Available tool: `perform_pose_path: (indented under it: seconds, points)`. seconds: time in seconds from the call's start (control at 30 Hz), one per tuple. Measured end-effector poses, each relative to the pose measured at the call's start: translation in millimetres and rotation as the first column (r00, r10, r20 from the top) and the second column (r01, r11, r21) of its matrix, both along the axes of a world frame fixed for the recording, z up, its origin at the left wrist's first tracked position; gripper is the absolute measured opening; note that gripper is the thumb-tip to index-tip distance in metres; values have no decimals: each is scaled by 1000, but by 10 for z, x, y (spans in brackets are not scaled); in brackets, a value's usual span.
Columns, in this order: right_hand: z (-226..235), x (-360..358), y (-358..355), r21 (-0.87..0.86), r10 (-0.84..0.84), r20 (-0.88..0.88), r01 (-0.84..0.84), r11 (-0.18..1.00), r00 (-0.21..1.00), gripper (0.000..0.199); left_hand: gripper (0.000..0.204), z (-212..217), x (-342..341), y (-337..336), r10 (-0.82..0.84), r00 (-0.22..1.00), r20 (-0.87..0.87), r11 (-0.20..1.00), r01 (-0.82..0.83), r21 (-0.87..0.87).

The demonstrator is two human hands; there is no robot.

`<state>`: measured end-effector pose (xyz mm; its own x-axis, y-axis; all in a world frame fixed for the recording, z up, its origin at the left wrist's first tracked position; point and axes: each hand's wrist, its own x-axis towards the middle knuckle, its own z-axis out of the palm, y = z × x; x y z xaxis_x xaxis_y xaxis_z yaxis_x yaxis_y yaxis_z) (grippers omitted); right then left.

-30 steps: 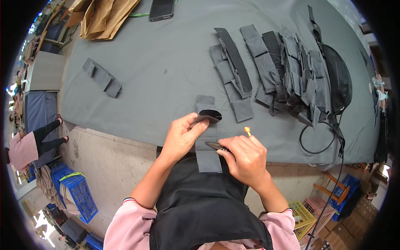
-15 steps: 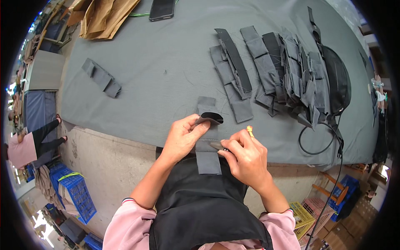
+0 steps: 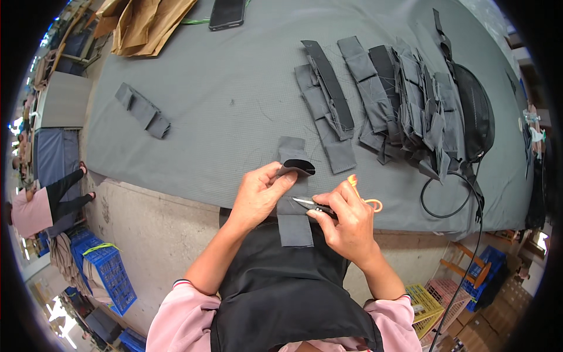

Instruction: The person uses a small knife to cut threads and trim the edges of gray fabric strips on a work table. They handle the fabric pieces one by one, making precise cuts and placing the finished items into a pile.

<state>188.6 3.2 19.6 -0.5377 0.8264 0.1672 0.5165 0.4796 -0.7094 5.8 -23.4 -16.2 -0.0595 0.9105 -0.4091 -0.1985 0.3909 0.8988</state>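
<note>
Pinched between the thumb and fingers of my left hand (image 3: 256,195) is a dark grey fabric strip (image 3: 295,227), at a loop or flap that stands up from it. The strip hangs over the table's near edge onto my black apron. My right hand (image 3: 347,222) is closed around a small pair of scissors (image 3: 315,206) with dark pivot and orange finger loops. The blades point left and lie over the strip, just below the raised flap. Whether they touch the cloth I cannot tell.
Several similar grey strips (image 3: 410,100) lie in a row at the right, beside a black pouch (image 3: 474,114) with a cord. One folded strip (image 3: 142,110) lies at the left. A phone (image 3: 227,13) and brown paper (image 3: 146,26) are at the far edge.
The scissors have turned in my right hand, so the blades and an orange loop now show more. My left hand keeps its hold on the strip, almost unmoved.
</note>
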Motion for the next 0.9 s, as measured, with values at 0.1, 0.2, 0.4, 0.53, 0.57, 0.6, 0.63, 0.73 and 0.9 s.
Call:
perform_pose_path:
  seconds: [0.1,0.2,0.4,0.53,0.57,0.6,0.63,0.73,0.9]
  points:
    - [7,-31,10,-40,32,-5,-33,999,999,19,19,9,28,1,5,1000,2,1000,-6,18]
    - [-14,-60,5,-48,36,-10,-37,998,999,19,19,-15,21,-6,10,1000,8,1000,-10,28]
    - [-25,-43,-52,-25,-15,-33,14,1000,999,20,19,-8,7,-16,6,1000,-19,1000,-6,15]
    - [-7,-36,-59,-34,-35,-19,34,999,999,20,19,33,34,-2,31,999,-10,999,-31,19]
    - [-7,-36,-60,-38,-34,-20,33,999,999,20,19,22,29,-8,27,1000,-8,1000,-27,13]
    - [-5,-40,-57,-43,-32,-22,32,999,999,20,20,7,13,-13,24,1000,-8,1000,-24,8]
    - [-4,-43,-54,-47,-31,-24,30,998,999,21,20,2,3,-15,20,1000,-8,1000,-20,3]
    - [-12,-41,-62,-43,-33,-34,32,999,999,21,19,19,25,-11,43,999,14,999,-43,11]
    - [24,-102,-38,-73,-20,-25,18,997,999,20,19,24,29,-21,30,1000,-6,999,-30,11]
